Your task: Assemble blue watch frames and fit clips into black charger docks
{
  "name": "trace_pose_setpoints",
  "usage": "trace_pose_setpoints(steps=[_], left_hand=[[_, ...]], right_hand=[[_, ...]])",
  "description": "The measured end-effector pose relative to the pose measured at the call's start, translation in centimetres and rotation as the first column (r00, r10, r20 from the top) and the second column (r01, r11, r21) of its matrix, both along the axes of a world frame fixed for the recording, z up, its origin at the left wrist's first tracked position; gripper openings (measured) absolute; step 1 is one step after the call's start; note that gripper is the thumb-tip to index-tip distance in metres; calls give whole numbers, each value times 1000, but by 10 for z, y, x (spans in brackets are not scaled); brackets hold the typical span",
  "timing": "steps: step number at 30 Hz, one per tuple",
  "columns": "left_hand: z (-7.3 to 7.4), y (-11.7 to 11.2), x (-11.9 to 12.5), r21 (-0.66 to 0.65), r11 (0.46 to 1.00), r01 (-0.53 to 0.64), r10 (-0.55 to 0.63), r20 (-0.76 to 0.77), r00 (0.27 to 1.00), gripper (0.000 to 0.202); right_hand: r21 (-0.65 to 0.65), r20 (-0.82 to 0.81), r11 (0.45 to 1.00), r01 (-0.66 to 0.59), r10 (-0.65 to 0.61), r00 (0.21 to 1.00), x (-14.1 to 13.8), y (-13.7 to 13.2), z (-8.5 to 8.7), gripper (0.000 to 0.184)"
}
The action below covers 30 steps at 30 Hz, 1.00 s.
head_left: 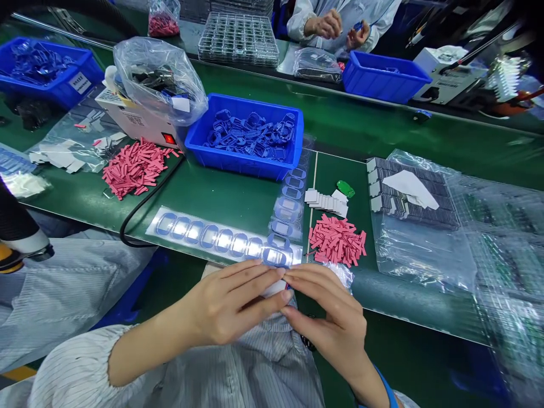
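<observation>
My left hand (pixel 232 303) and my right hand (pixel 327 314) meet fingertip to fingertip just below the green table's front edge, over my lap. Together they pinch a small white piece with a blue rim (pixel 278 287), mostly hidden by the fingers. Right above them lies a clear strip of blue oval frames (pixel 212 235), with a second strip (pixel 291 198) running up toward a blue bin of loose blue frames (pixel 249 136). A pile of pink strips (pixel 338 241) sits just beyond my right hand, next to a row of small white pieces (pixel 325 201).
A larger pink pile (pixel 134 167), a white machine with a red switch (pixel 142 122) and a black cable (pixel 144 209) lie left. Plastic bags of dark parts (pixel 412 195) cover the right. Across the green table (pixel 238 195) another person's hands (pixel 338 25) work near a blue bin (pixel 382 76).
</observation>
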<state>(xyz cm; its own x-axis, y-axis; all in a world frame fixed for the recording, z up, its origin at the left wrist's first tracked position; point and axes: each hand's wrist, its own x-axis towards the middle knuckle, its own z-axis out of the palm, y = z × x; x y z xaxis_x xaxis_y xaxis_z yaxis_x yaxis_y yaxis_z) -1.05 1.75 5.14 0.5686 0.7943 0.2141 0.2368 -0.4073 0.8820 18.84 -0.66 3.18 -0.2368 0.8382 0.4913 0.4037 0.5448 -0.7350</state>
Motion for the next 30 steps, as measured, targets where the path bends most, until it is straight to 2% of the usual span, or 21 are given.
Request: trace_pose_setpoints(steps=[2,3,4,5,7,8,9,10,13,15,17,19,21,24,26,30], left_hand=[[-4,-1,4,-254,963,-90,116,92,989,31],[-5,-1,6,-412,905,-104,181,153,971,27],[-7,-2,9,-575,814,-80,251,223,942,22],[-8,-4,12,-721,693,-21,324,286,902,21],[-10,-8,18,-882,440,168,435,374,819,27],[-11,-11,22,-903,349,251,473,401,785,29],[-11,-14,25,-907,289,305,503,415,758,29],[-12,-17,29,-906,255,339,528,424,736,28],[-14,-23,33,-907,245,344,575,421,701,26],[-18,-24,30,-928,251,275,611,372,699,26],[-22,-24,23,-954,253,160,677,293,675,28],[-27,-23,12,-966,253,47,741,225,632,29],[-32,-21,2,-968,251,-28,781,185,596,29],[-36,-19,-9,-964,254,-75,806,168,568,27],[-36,-18,-11,-959,269,-89,807,173,565,27],[-36,-12,-6,-954,286,-92,796,183,577,26]], right_hand=[[-36,23,999,33,-33,999,1,1,-1,41],[-32,39,998,47,-45,998,1,1,-1,49],[-13,59,998,53,-52,997,1,1,-1,59],[14,84,999,52,-53,995,0,2,1,67],[61,134,998,31,-39,990,-4,3,4,70],[74,154,997,22,-33,987,-6,4,6,66],[84,169,996,21,-35,985,-8,4,8,61],[90,179,996,24,-39,983,-9,5,9,57],[85,217,996,-1,-17,976,-4,6,6,54],[46,241,999,-21,9,970,3,5,0,56],[22,298,1000,12,-18,954,9,4,-10,58],[68,416,996,58,-81,906,11,2,-22,58],[140,550,989,44,-115,827,7,1,-33,56],[222,632,975,9,-151,760,-2,-3,-46,37],[283,600,959,20,-193,776,-3,-6,-52,28],[358,471,933,36,-214,856,6,-12,-54,29]])
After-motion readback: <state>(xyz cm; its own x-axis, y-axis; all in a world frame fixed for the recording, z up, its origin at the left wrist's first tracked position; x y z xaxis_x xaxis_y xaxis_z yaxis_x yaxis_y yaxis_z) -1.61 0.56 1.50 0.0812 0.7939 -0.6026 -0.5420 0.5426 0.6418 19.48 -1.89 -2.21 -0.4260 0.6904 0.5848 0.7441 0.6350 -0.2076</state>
